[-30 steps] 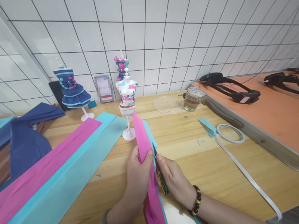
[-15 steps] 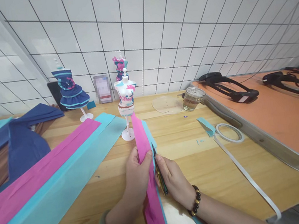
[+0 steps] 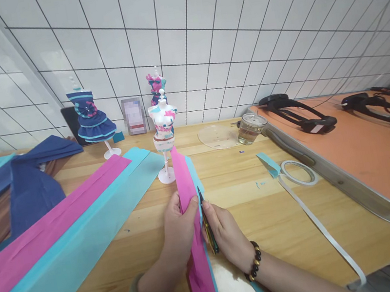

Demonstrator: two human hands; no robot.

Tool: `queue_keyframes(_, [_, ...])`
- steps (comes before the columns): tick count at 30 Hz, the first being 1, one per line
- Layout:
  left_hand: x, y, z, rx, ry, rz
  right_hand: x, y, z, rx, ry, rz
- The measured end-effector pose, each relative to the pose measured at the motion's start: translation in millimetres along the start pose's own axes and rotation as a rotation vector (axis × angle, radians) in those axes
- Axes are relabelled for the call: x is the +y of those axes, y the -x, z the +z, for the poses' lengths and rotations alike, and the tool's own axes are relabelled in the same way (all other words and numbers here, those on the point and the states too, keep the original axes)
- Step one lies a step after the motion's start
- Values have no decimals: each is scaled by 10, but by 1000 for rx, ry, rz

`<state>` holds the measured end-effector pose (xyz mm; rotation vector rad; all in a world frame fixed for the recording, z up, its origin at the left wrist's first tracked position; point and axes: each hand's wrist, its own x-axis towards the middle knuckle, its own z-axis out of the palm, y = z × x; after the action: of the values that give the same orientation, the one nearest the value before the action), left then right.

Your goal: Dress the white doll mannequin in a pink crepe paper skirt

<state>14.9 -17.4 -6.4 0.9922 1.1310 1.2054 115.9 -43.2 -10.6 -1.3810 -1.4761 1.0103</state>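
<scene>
My left hand [image 3: 181, 227] is closed on a long pink fabric strip [image 3: 182, 172], thumb on top. A light blue strip [image 3: 191, 168] lies under it and shows along its right edge. In my right hand [image 3: 226, 232] is a pair of small thread snips [image 3: 208, 227], their dark pointed blades aimed away from me at the blue edge. Whether the blades are apart I cannot make out. Just beyond the strips stands a small white dress form [image 3: 164, 126] with pink and blue patches.
Wide pink [image 3: 60, 207] and light blue sheets [image 3: 85, 247] lie at left, beside dark blue fabric [image 3: 32, 191]. A mannequin in a blue dress [image 3: 92, 115] stands behind. To the right are a glass cup [image 3: 251, 129], a tape roll [image 3: 298, 172] and a white tape strip [image 3: 321, 229].
</scene>
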Motion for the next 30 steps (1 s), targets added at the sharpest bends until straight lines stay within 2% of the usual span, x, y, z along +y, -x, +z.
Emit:
queue_keyframes(16, [61, 21, 21, 24, 51, -11, -10, 0, -11, -11, 7, 25])
queue_keyframes(30, [73, 8, 15, -18, 82, -39, -21, 1, -18, -11, -24, 46])
